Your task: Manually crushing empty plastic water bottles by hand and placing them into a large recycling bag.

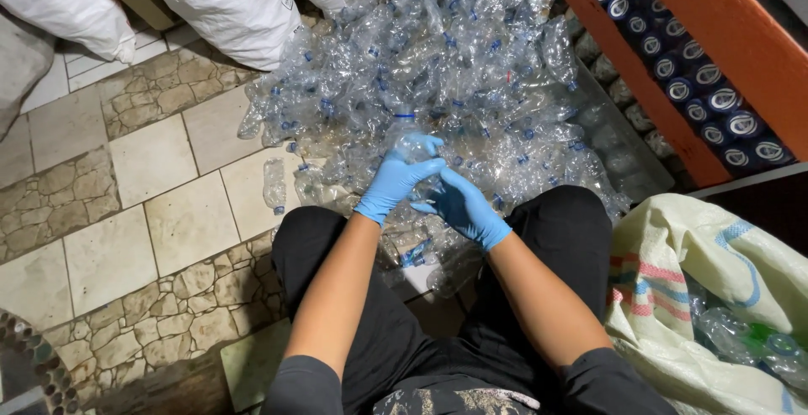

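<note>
Blue gloves cover both our hands: the left hand (396, 181) has its fingers clamped around a clear plastic bottle (410, 139) with a blue cap ring, held just above the heap of crushed clear bottles (446, 70) in front of our knees. The right hand (465, 206) touches the bottle's lower end, fingers loosely together. A striped woven sack (673, 272) gapes at right; white sacks (227, 2) stand behind; blue-and-white cans (699, 95) line an orange board
</note>
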